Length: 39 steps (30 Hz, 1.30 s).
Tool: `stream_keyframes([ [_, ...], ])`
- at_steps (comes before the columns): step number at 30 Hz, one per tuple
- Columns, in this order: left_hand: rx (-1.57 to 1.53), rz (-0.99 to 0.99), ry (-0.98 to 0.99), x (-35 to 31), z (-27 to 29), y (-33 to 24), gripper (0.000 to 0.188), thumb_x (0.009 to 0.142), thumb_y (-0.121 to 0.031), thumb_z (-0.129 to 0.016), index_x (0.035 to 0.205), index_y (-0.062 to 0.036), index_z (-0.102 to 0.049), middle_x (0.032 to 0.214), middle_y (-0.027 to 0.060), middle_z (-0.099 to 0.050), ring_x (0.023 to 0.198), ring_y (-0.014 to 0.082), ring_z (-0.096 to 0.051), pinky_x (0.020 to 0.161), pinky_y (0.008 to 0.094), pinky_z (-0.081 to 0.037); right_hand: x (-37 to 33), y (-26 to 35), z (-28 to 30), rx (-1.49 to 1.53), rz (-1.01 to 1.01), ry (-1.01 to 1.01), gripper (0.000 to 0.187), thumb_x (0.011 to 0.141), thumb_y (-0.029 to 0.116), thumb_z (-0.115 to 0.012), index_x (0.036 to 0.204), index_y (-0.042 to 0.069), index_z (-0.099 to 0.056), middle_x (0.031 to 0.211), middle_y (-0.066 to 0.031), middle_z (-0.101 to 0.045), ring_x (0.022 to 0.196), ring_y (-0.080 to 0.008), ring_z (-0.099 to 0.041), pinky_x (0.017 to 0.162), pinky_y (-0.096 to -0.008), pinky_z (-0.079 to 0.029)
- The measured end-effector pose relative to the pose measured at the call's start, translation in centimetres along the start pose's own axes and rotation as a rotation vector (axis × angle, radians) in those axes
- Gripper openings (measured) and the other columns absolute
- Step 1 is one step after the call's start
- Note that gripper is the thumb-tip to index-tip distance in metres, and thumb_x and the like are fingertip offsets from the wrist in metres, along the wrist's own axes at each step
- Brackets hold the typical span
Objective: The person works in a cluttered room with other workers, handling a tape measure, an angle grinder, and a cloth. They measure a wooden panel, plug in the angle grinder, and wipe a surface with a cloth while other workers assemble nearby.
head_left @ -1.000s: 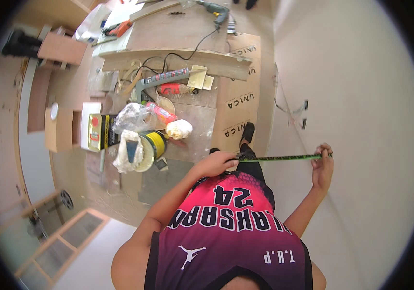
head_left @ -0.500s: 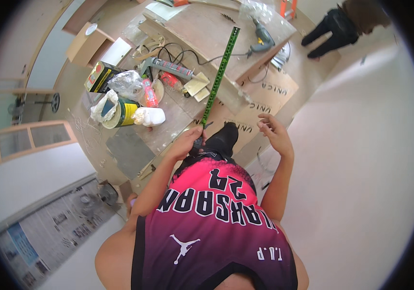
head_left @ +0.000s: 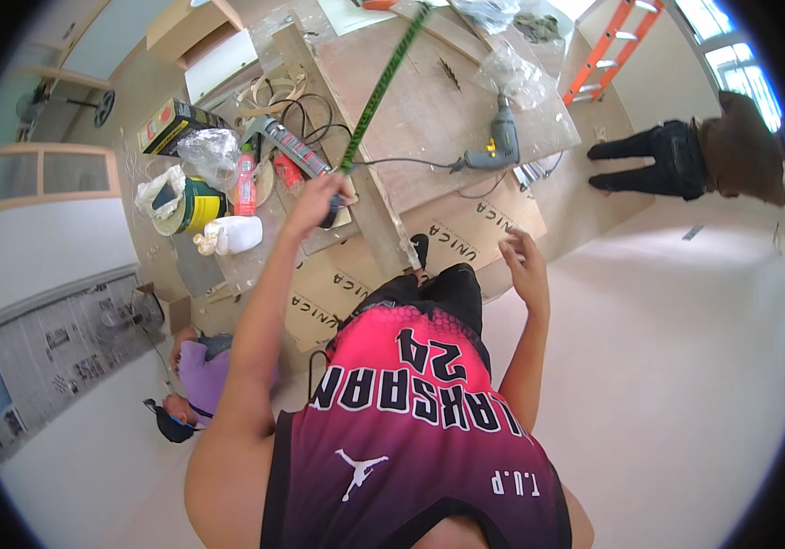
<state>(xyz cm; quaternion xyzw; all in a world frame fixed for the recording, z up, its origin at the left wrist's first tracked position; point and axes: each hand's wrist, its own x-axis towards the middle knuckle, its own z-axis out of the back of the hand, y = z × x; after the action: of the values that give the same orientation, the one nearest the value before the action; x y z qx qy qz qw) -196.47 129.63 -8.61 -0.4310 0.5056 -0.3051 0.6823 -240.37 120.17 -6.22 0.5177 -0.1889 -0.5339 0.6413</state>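
Note:
My left hand (head_left: 317, 203) is closed around a tape measure. Its dark case shows only in part beneath my fingers, and the green blade (head_left: 384, 87) runs out long, away from me, over the work table's near-left edge. My right hand (head_left: 526, 265) hangs in front of my right side with its fingers apart and nothing in them. Close beyond my left hand lie a caulking gun (head_left: 292, 142) and a red bottle (head_left: 288, 171). A grey power drill (head_left: 502, 142) rests on the wooden work table (head_left: 411, 119), its cord trailing left.
A white jug (head_left: 239, 235), a green-and-yellow can (head_left: 202, 206) and a black-and-yellow tin (head_left: 177, 128) cluster on the left. Printed cardboard (head_left: 522, 209) covers floor ahead. An orange ladder (head_left: 614, 50) stands far right, near a person in dark trousers (head_left: 658, 165). Someone in purple (head_left: 200, 377) is at lower left.
My left hand has moved forward and left with the tape measure, its blade still extended. My right hand stays raised and open. The view has shifted, bringing the purple-clad person and more ladder into sight.

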Motion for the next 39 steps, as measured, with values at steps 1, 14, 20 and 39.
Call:
stream_keyframes([
  [1, -0.132, 0.015, 0.032, 0.3, -3.2, -0.8, 0.038, 0.112, -0.032, -0.047, 0.095, -0.0040, -0.067, 0.092, 0.0053, -0.070, 0.082, 0.0151, -0.069, 0.078, 0.0292, -0.054, 2.2, 2.9, -0.5, 0.036, 0.099, -0.016, 0.041, 0.102, 0.024, -0.068, 0.135, 0.002, -0.061, 0.119, -0.0126, -0.070, 0.108, -0.0224, -0.068, 0.089, -0.0357, -0.056],
  [14, -1.114, 0.043, -0.183, 7.2, -34.8, -2.5, 0.037, 0.110, -0.043, -0.051, 0.128, -0.0110, -0.059, 0.108, 0.0010, -0.064, 0.092, 0.0118, -0.066, 0.066, 0.0278, -0.056, 20.8, 3.7, 3.5, -0.095, 0.096, 0.874, 0.065, 0.097, 0.025, -0.074, 0.151, 0.001, -0.045, 0.140, -0.0175, -0.061, 0.132, -0.0239, -0.057, 0.106, -0.0350, -0.047],
  [20, -0.917, 0.235, -0.230, 11.2, -35.4, -4.4, 0.048, 0.109, -0.044, -0.052, 0.146, -0.0128, -0.052, 0.121, 0.0042, -0.062, 0.111, 0.0179, -0.065, 0.085, 0.0366, -0.062, 28.9, -0.1, 6.7, -0.133, 0.082, 0.886, 0.048, 0.097, 0.016, -0.068, 0.142, 0.003, -0.056, 0.132, -0.0138, -0.064, 0.114, -0.0218, -0.062, 0.098, -0.0364, -0.050],
  [39, -0.948, 0.046, -1.070, 24.2, -18.6, 2.3, 0.018, 0.102, -0.018, -0.068, 0.106, -0.0014, -0.063, 0.106, 0.0095, -0.067, 0.099, 0.0235, -0.070, 0.081, 0.0363, -0.060, 47.2, 8.7, 0.7, -0.834, 0.383, 0.858, 0.035, 0.090, 0.030, -0.068, 0.108, -0.001, -0.068, 0.080, -0.0215, -0.069, 0.077, -0.0387, -0.069, 0.074, -0.0451, -0.051],
])
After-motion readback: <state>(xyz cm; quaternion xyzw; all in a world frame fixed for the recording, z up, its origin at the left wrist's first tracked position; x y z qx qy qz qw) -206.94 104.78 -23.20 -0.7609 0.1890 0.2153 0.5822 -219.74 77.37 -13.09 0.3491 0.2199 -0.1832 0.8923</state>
